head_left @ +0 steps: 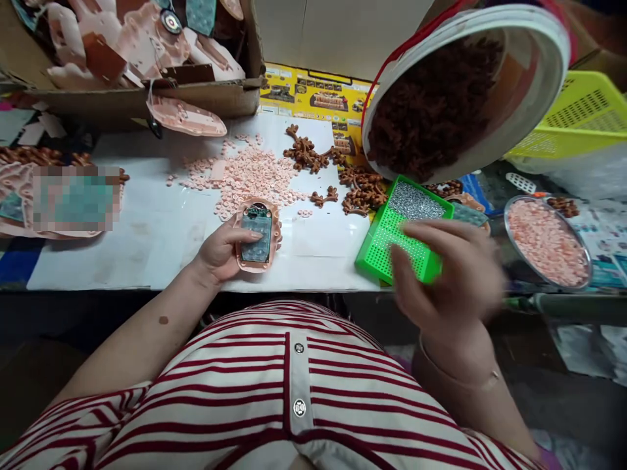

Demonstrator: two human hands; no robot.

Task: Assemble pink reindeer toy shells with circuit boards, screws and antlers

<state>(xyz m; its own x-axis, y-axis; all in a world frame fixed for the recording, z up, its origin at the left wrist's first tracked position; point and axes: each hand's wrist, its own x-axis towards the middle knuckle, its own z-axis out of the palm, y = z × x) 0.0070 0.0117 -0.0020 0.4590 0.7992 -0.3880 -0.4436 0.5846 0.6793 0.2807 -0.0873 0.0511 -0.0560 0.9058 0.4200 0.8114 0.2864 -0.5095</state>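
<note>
My left hand (223,251) is closed around a pink plastic toy housing (255,266), its thumb lying across the grey-green panel fitted inside. Small screw posts or holes show around the housing's edge. Blurred by motion, my right hand (448,277) hovers over the near right side of a green perforated tray (375,251). Its thumb and forefinger stand apart with nothing visible between them; the other fingers are smeared. Small silvery metal pieces, like screws, fill the tray's far compartment (416,202).
Small pink rings (255,173) and brown branching plastic parts (362,189) lie on the white table. A tilted white bucket (539,39) holds dark brown pieces. A carton (235,98) of pink shells stands back left; a metal bowl (546,241) of pink pieces and a yellow basket (588,104) are right.
</note>
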